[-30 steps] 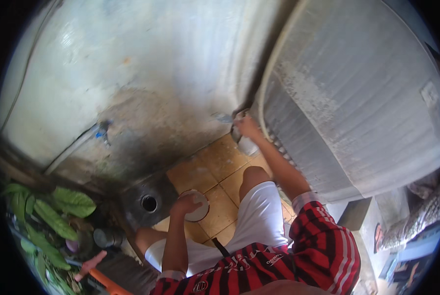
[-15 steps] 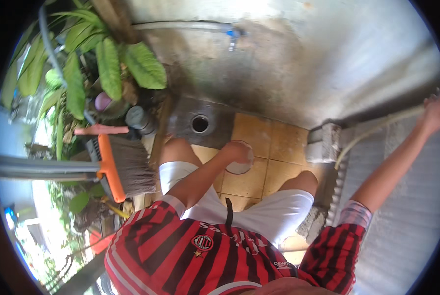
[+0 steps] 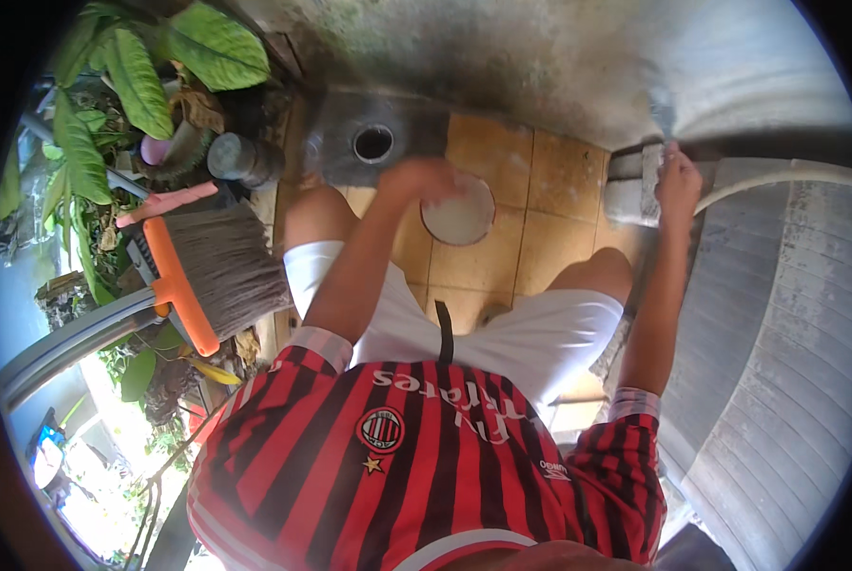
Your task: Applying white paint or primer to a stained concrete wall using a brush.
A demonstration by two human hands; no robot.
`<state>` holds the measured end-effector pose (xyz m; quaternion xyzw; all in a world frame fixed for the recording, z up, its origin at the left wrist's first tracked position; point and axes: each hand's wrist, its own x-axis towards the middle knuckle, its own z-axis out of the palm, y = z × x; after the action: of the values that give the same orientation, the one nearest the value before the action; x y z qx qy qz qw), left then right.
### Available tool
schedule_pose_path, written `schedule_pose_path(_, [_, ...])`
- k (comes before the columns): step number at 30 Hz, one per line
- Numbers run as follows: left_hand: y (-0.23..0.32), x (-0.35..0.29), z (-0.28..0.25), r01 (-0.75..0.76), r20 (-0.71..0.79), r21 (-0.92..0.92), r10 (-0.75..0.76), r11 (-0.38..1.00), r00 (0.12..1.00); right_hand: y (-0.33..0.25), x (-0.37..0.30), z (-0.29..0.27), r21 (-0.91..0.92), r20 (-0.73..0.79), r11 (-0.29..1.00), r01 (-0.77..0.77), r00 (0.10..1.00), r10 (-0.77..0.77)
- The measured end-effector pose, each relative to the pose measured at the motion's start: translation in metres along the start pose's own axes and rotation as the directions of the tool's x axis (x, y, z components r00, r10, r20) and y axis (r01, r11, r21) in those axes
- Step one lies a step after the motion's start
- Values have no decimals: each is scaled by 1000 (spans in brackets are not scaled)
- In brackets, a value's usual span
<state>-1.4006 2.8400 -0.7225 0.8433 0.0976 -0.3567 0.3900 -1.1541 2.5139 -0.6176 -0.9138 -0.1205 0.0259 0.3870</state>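
Left side: plants [image 3: 131, 86] and a broom [image 3: 224, 266] crowd the floor's left edge, so little elbow room there. Next, a drain hole [image 3: 372, 143] in the dark slab near the floor's far left corner. Left hand [image 3: 418, 179] is blurred at the bowl's upper left rim; can't tell if its grip is closed on it or loose. Bowl [image 3: 462, 221], pale stuff inside, sits over the tiles just beside the slab, maybe lifted, can't tell; best kept level and clear of the drain. Middle of the tiled floor [image 3: 559, 257] looks like the widest space for shifting the bowl. Right hand [image 3: 679, 183] grips a flat grey scraper [image 3: 664, 110], blade at the wall [image 3: 540, 71], contact unclear; a flat blade and light even pressure should suit. Tight there: pale block [image 3: 629, 190] at the far right corner, ribbed sheet [image 3: 787, 314] and hose [image 3: 783, 179] rightward, so short strokes seem safer.
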Motion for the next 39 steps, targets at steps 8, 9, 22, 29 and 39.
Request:
schedule_pose_path(8, [-50, -21, -10, 70, -372, 55, -45, 996, 927, -25, -113, 98, -116, 760, 911, 395, 626, -175])
schedule_pose_path(9, [-50, -23, -11, 85, -341, -4, -81, 996, 936, -26, -120, 117, -158, 822, 860, 485, 547, -157])
schedule_pose_path(22, [-38, -33, -4, 62, -325, -48, -74, 997, 943, 61, -196, 280, -362, 837, 590, 722, 530, -135])
schedule_pose_path(29, [-42, -30, -5, 29, -333, -33, -39, 999, 942, 50, -184, 278, -268, 881, 588, 763, 441, -171])
schedule_pose_path(39, [-39, -34, -8, 9, -305, -35, -19, 999, 952, 42, -136, 210, -3, 784, 912, 411, 566, -252])
